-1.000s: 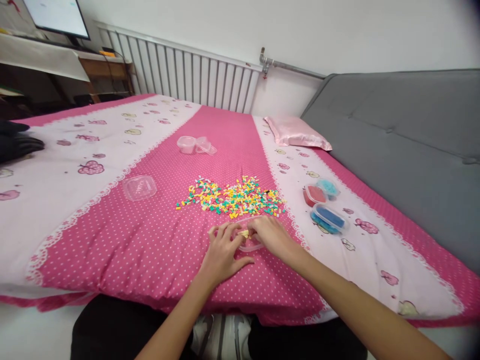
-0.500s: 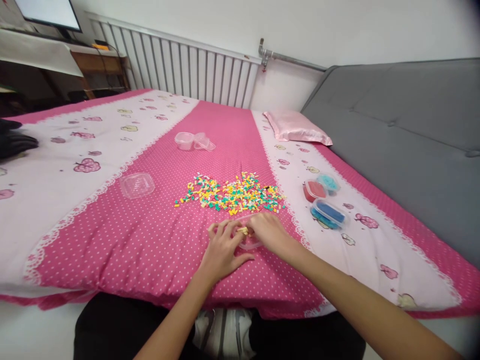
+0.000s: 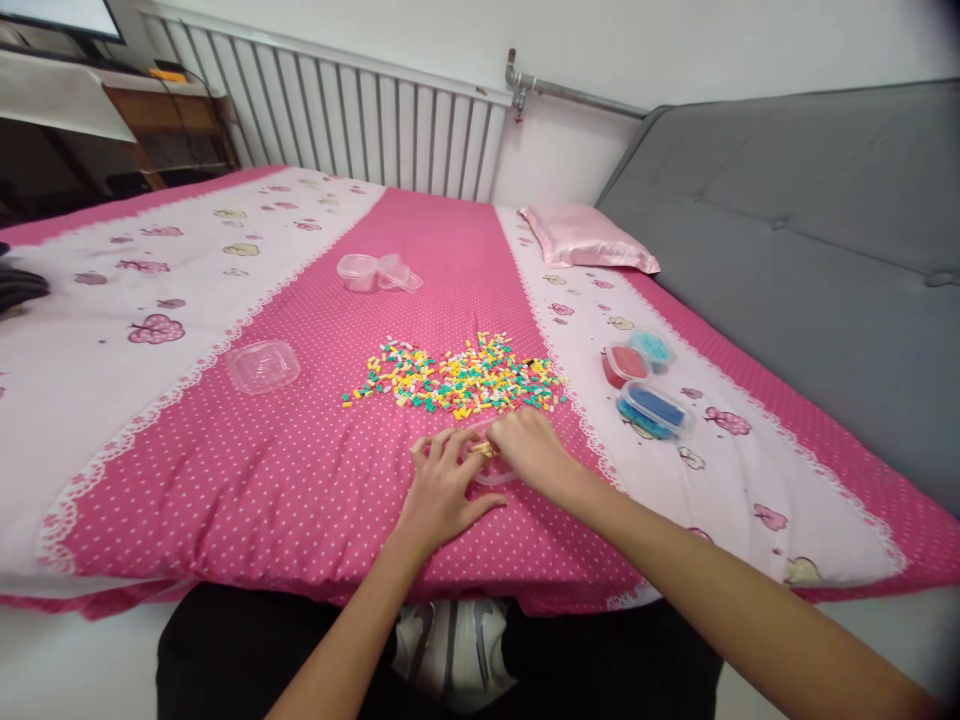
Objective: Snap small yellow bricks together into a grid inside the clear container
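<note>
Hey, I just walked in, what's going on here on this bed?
A person has both hands at a clear tub on the bed. The left hand is spread at its left side; the right hand is curled over it, fingertips hidden. Pale yellow pieces show between them. Just beyond lies a loose pile of colourful bits. Off to the right sit small tubs with red and blue contents.

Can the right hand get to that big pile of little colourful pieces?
Probably yes: the pile lies uncovered just past the right hand, which is at the clear container; at most its rim seems in the way.
</note>
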A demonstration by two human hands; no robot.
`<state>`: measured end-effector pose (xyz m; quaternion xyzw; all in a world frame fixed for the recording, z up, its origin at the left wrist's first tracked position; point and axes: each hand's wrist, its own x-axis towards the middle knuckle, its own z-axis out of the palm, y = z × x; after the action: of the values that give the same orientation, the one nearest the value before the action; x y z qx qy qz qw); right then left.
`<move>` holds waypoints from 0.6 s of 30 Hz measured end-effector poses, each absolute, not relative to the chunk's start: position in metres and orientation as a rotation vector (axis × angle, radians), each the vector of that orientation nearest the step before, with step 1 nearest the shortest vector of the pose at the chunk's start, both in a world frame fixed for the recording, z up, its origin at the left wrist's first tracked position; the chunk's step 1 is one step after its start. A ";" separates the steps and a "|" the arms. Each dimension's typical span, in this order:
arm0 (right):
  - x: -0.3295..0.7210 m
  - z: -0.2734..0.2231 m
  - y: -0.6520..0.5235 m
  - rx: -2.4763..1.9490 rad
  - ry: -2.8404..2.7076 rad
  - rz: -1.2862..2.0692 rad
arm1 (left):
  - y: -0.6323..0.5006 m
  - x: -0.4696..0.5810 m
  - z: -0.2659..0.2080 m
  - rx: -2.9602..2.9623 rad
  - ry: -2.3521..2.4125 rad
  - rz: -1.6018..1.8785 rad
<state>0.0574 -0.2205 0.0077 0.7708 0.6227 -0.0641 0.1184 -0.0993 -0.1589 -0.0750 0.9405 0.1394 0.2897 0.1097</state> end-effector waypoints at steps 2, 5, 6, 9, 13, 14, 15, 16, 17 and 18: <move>0.057 0.009 -0.221 2.250 1.817 -0.183 | -0.159 -0.099 -0.075 2.767 0.409 0.853; 0.057 0.011 -0.222 2.239 1.813 -0.181 | -0.158 -0.100 -0.076 2.769 0.404 0.857; 0.057 0.011 -0.222 2.234 1.812 -0.181 | -0.158 -0.100 -0.076 2.770 0.400 0.857; 0.056 0.013 -0.223 2.218 1.805 -0.186 | -0.158 -0.100 -0.076 2.770 0.388 0.853; 0.055 0.014 -0.222 2.207 1.789 -0.188 | -0.158 -0.100 -0.075 2.765 0.384 0.853; 0.055 0.015 -0.221 2.205 1.784 -0.187 | -0.158 -0.100 -0.075 2.763 0.384 0.853; 0.055 0.016 -0.221 2.203 1.777 -0.184 | -0.158 -0.100 -0.075 2.761 0.385 0.853; 0.055 0.017 -0.222 2.202 1.770 -0.180 | -0.158 -0.100 -0.076 2.760 0.386 0.853; 0.055 0.018 -0.222 2.201 1.761 -0.173 | -0.158 -0.100 -0.076 2.758 0.387 0.852; 0.056 0.019 -0.223 2.200 1.752 -0.166 | -0.158 -0.099 -0.076 2.756 0.389 0.853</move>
<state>0.0556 -0.2229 0.0190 0.7706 0.6138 -0.0582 0.1613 -0.0994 -0.1584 -0.0759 0.9405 0.1326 0.2911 0.1151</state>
